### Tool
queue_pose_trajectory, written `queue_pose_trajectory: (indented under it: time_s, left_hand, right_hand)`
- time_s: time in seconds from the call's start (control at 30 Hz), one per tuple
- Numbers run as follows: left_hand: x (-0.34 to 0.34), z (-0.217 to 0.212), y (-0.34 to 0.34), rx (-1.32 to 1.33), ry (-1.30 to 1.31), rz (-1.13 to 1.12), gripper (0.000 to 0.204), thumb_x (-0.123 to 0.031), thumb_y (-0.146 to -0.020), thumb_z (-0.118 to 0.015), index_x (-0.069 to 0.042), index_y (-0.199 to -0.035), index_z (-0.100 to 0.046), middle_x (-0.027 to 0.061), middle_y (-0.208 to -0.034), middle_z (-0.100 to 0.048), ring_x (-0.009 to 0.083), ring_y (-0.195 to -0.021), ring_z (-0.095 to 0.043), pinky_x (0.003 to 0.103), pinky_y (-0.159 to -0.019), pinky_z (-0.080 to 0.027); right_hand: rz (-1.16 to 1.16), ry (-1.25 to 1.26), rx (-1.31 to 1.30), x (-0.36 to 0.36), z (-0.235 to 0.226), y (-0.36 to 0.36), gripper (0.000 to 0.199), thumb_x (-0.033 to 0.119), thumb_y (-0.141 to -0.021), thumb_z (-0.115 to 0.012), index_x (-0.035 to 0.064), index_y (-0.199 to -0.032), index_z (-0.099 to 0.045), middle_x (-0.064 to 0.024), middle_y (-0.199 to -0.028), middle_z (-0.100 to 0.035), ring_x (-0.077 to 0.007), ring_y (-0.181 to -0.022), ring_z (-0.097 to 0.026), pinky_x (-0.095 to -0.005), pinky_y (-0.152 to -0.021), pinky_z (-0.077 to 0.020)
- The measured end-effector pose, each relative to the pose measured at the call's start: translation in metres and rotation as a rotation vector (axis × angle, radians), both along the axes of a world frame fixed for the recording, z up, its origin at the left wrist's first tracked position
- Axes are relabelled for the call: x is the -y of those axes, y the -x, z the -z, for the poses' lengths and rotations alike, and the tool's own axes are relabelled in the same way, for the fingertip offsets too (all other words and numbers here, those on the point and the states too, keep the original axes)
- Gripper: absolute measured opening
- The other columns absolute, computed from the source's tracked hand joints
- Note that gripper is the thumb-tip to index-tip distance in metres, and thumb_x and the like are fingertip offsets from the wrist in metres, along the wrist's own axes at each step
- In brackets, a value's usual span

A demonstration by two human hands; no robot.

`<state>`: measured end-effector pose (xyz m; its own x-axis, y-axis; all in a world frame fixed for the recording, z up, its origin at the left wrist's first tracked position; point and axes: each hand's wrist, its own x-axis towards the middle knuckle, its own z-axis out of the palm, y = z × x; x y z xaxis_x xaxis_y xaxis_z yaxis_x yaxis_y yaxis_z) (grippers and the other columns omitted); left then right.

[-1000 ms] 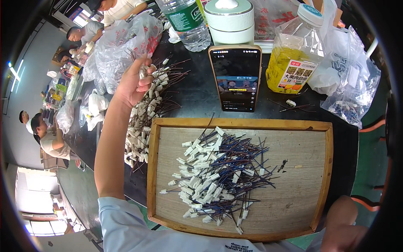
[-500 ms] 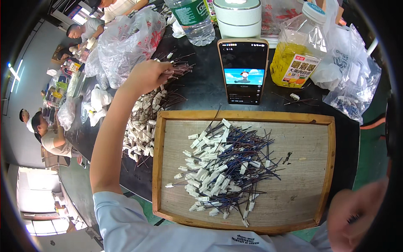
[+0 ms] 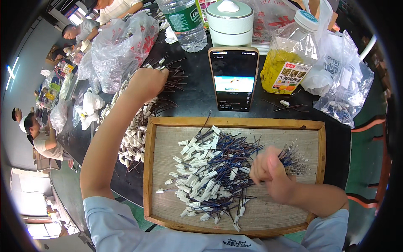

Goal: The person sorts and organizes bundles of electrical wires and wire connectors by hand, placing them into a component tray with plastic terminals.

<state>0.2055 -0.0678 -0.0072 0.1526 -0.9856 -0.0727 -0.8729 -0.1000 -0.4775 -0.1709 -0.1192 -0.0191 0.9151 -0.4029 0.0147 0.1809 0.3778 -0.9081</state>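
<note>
Holding, R hand: R hand (image 3: 273, 174) above right part of shallow rectangular wood-framed tray (image 3: 235, 122), fingers curled in, apparently closed round bunch of thin dark wires w/ shiny ends (image 3: 295, 159) fanning out beyond it; exact finger contact hidden
Reaching, L hand: L hand (image 3: 147, 82) at loose heap of small white plastic connectors w/ brown wires (image 3: 133, 142) on black tabletop (image 3: 193, 94), left of tray; fingers bent inward, tips out of sight, can't tell if pinching anything
Tray heap: small white block-shaped connectors w/ dark blue & brown leads (image 3: 203, 180), tangled, white ends mostly left, leads mostly right
Wire feel: prob. v. light, leads springy & bendy, apt to snag on neighbours
Connector feel: prob. stiff, hard, a bit slick; small, so easy to drop
Best hold: white body for singles; bunch mid-length for wires, clear of shiny ends, which may bend
Beyond tray: upright smartphone w/ lit screen (image 3: 234, 63), clear plastic jar of yellow contents w/ blue-white lid (image 3: 289, 63), clear water bottle w/ green label (image 3: 184, 25), round white canister (image 3: 231, 29)
</note>
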Motion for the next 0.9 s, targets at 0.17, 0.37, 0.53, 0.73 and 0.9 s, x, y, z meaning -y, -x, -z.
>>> queue_pose_trajectory:
  time_s: [0.17,0.37,0.53,0.73,0.9]
  left_hand:
    - [0.005,-0.005,0.005,0.033,-0.027,0.026,0.021,-0.019,-0.077,-0.063,-0.005,-0.089,-0.053,0.0128,-0.064,-0.060,0.0324,-0.066,-0.062,0.043,-0.060,-0.049]
    - [-0.008,-0.015,0.001,-0.152,0.101,0.028,0.022,-0.019,-0.079,-0.061,-0.006,-0.093,-0.050,0.0156,-0.069,-0.060,0.0352,-0.069,-0.061,0.046,-0.061,-0.047]
    - [-0.015,-0.015,-0.005,-0.410,0.405,-0.015,0.021,-0.023,-0.086,-0.057,-0.004,-0.092,-0.052,0.0180,-0.074,-0.062,0.0387,-0.069,-0.059,0.046,-0.061,-0.047]
    - [-0.015,-0.014,0.002,-1.810,0.967,-0.470,0.023,-0.022,-0.095,-0.035,-0.008,-0.096,-0.053,0.0054,-0.081,-0.061,0.0084,-0.052,-0.046,0.020,-0.038,-0.033]
    - [-0.025,0.000,-0.009,-2.529,1.055,-0.486,0.017,-0.023,-0.095,-0.043,-0.009,-0.100,-0.053,0.0057,-0.086,-0.062,0.0179,-0.071,-0.064,0.023,-0.045,-0.048]
  right_hand:
    - [0.041,-0.176,-0.044,0.010,0.008,0.001,0.033,0.029,-0.099,-0.042,0.0112,-0.072,-0.038,0.0053,-0.059,-0.033,-0.0056,-0.050,-0.027,-0.0232,-0.046,-0.0247]
    - [0.080,-0.151,-0.124,0.013,-0.003,-0.004,0.034,0.028,-0.098,-0.046,0.0123,-0.068,-0.041,0.0076,-0.055,-0.032,-0.0038,-0.048,-0.025,-0.0239,-0.045,-0.0222]
    - [0.068,-0.107,-0.152,0.014,-0.002,-0.005,0.035,0.029,-0.097,-0.047,0.0120,-0.067,-0.043,0.0074,-0.053,-0.032,-0.0036,-0.047,-0.026,-0.0237,-0.044,-0.0224]
    - [0.049,-0.164,-0.181,0.013,-0.002,-0.008,0.035,0.030,-0.097,-0.048,0.0124,-0.067,-0.043,0.0077,-0.053,-0.031,-0.0034,-0.047,-0.025,-0.0234,-0.043,-0.0219]
    - [0.019,-0.176,-0.155,0.013,-0.001,-0.007,0.033,0.030,-0.097,-0.048,0.0125,-0.069,-0.044,0.0079,-0.054,-0.031,-0.0032,-0.047,-0.025,-0.0231,-0.043,-0.0215]
